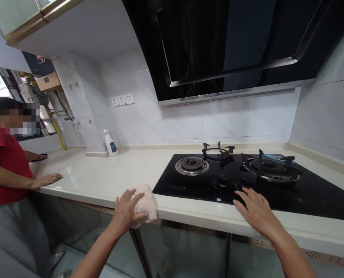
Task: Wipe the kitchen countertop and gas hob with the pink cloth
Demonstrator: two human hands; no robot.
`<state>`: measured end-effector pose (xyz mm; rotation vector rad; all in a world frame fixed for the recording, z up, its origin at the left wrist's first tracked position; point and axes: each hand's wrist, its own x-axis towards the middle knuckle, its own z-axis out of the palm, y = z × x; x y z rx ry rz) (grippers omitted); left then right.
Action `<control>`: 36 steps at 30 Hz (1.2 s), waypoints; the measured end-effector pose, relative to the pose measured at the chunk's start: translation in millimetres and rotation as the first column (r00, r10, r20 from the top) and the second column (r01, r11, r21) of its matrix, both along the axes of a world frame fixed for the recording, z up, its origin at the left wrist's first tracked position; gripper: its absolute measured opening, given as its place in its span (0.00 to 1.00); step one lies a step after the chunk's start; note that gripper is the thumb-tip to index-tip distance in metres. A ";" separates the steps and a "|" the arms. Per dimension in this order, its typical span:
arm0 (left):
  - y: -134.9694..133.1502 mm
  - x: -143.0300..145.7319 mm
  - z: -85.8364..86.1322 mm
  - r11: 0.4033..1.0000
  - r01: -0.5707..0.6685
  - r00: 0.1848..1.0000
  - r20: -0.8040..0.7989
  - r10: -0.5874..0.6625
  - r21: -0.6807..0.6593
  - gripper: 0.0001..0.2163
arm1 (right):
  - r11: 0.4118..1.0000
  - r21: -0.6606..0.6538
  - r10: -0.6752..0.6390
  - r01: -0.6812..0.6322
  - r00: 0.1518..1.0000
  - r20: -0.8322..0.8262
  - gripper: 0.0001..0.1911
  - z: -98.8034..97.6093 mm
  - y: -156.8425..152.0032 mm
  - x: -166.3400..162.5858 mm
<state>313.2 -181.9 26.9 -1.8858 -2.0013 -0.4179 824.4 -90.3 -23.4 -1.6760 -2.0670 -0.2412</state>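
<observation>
My left hand (pixel 129 208) grips a pale pink fluffy cloth (pixel 146 202) at the front edge of the white countertop (pixel 96 175), just left of the stove. Part of the cloth hangs over that edge. Over the front of the black glass gas stove (pixel 195 189) lies my right hand (pixel 254 208), its fingers spread and holding nothing. Its fingertips are close to the right control knob (pixel 246 182); whether they touch it I cannot tell. The left burner (pixel 192 166) is without its pan support (pixel 218 152), which sits behind it. Another support stays on the right burner (pixel 272 169).
A white spray bottle (pixel 110 143) stands against the back wall. At the far left a person in a red top (pixel 10 162) leans on the counter with one hand (pixel 46 180) flat. A black range hood (pixel 218 46) overhangs the stove. Cabinet doors (pixel 189 251) are below.
</observation>
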 end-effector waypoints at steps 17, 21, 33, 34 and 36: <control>5.0 212.5 -27.6 0.896 0.359 0.933 -0.087 -0.348 0.260 0.36 | 0.999 0.000 -0.032 0.032 0.999 0.009 0.31 1.1 -3.5 -3.0; 8.3 287.9 -32.1 0.850 0.473 0.881 -0.117 -0.459 0.230 0.38 | 1.000 0.016 -0.021 0.021 1.000 0.003 0.32 1.5 -3.3 -1.7; 9.3 207.2 -24.8 0.811 0.545 0.838 -0.134 -0.528 0.215 0.36 | 1.000 0.016 0.017 -0.016 0.999 -0.035 0.32 9.4 -10.5 -1.6; 8.6 188.0 -22.4 0.824 0.530 0.848 -0.136 -0.513 0.201 0.36 | 1.000 0.008 0.020 -0.020 0.999 -0.039 0.32 10.4 -11.3 -2.8; 6.8 150.7 -16.9 0.861 0.479 0.877 -0.128 -0.462 0.173 0.37 | 1.000 -0.004 0.021 -0.021 0.998 -0.051 0.32 11.2 -12.0 -4.4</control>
